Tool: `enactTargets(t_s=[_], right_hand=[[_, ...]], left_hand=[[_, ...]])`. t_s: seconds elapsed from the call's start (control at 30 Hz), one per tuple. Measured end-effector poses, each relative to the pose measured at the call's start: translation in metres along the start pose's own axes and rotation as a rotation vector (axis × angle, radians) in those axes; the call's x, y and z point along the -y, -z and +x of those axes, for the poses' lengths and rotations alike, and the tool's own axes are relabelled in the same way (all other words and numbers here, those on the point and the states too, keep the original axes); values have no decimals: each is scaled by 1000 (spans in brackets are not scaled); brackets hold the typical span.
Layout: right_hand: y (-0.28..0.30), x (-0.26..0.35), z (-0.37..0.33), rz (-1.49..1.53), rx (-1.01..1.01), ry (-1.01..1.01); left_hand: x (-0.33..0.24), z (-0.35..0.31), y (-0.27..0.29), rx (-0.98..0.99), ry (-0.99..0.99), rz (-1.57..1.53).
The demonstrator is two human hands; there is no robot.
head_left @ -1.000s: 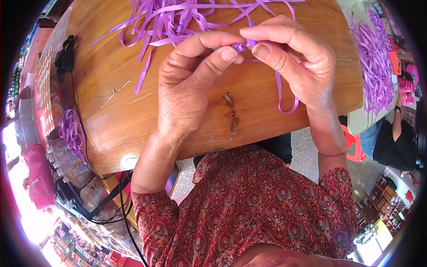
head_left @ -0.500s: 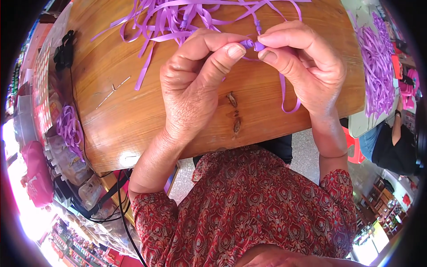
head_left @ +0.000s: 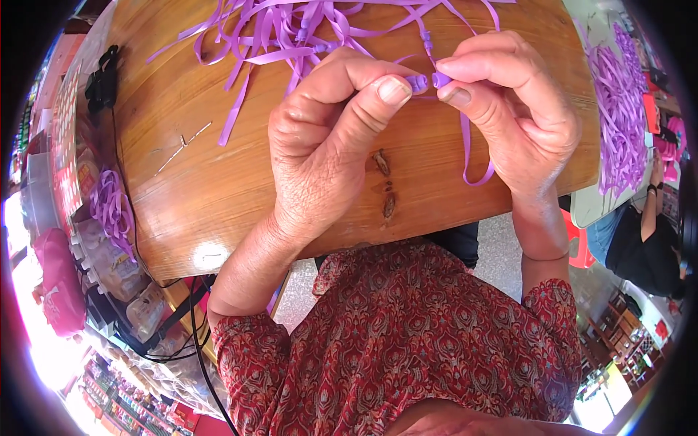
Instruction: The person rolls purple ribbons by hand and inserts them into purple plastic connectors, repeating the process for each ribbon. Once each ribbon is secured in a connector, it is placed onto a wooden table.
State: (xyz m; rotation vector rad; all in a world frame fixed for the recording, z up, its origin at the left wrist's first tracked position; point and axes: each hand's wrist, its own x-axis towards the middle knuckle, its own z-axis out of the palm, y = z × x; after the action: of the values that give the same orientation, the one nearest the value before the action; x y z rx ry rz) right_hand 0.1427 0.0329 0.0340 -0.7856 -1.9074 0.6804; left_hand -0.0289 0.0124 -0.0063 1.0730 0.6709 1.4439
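Note:
Above the wooden table, my left hand (head_left: 327, 131) pinches a small purple plastic clasp piece (head_left: 417, 83) between thumb and forefinger. My right hand (head_left: 512, 109) grips a second purple clasp piece (head_left: 439, 79) the same way. The two pieces face each other end to end with a narrow gap between them. Purple ribbon (head_left: 467, 149) hangs in a loop below my right fingers. Beyond both hands lies a tangle of purple ribbons (head_left: 269, 36) with more small purple clasps (head_left: 427, 36) on them.
The wooden table (head_left: 218, 189) carries a thin metal pin-like tool (head_left: 183, 145) and a black cable (head_left: 109, 80) at left. Another purple ribbon bundle (head_left: 113, 207) hangs past its left edge. At right, a pale table (head_left: 592, 207) bears heaped purple ribbons (head_left: 618, 116); a person in black (head_left: 643, 254) is beside it.
The two clasp pieces, which were touching or nearly so, are now a little apart. Both hands have shifted slightly right, the right one more.

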Motion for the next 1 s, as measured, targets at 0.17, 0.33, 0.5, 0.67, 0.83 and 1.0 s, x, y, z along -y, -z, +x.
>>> enactTargets(t_s=[0.17,0.33,0.5,0.67,0.83,1.0], right_hand=[[0,1,1,-76,42,28],[-1,2,0,-53,22,-10],[1,0,1,-111,43,64],[3,1,2,-144,55,136],[6,-3,3,-174,82,243],[9,0,3,-106,113,180]], left_hand=[[1,0,0,-10,-7,5],[0,0,-2,-16,1,18],[-3,-1,4,82,-19,120],[-7,-3,1,65,23,103],[-10,-1,1,71,11,130],[-13,-4,2,129,104,102]])
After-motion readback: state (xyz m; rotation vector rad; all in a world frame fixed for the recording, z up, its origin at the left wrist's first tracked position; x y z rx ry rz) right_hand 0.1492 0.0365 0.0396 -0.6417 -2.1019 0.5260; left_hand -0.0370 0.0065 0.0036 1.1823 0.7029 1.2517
